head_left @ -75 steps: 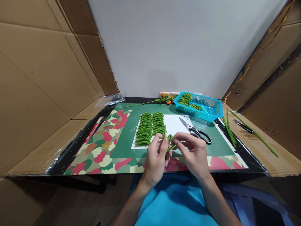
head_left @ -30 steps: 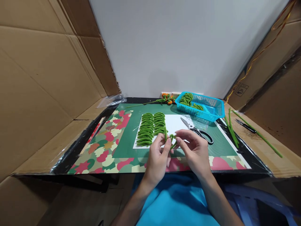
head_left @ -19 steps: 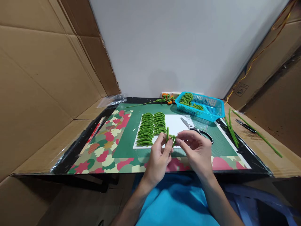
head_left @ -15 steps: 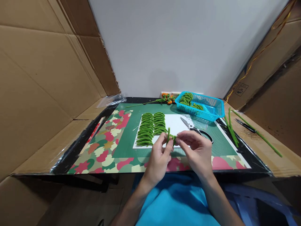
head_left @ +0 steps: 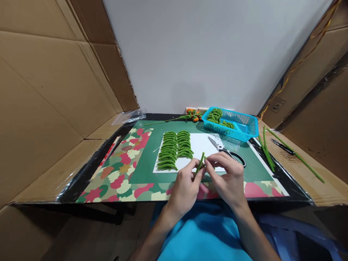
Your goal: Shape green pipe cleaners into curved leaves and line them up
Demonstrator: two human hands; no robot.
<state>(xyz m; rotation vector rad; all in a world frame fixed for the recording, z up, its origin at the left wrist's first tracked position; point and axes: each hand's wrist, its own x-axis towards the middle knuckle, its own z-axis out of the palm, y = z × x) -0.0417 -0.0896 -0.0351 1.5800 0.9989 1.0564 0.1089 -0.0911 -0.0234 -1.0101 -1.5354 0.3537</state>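
A short green pipe cleaner stands tilted between the thumb and fingers of my left hand. Close by on the right, my right hand is pinched at a small green fuzzy end near the same piece; whether the two green parts are joined is hidden by the fingers. Beyond my hands lies a white sheet with two columns of curved green pipe cleaner pieces. Scissors with black handles rest on the sheet's right edge, partly behind my right hand.
A blue plastic basket holding more green pieces stands at the back right. Orange and green fuzzy stems lie behind the green cutting mat. Long green pipe cleaners and a black-handled tool are at the right. Cardboard walls flank the table.
The green piece in my left hand has tilted to the right, and my left hand has shifted slightly right and down. My right hand stays pinched beside it.
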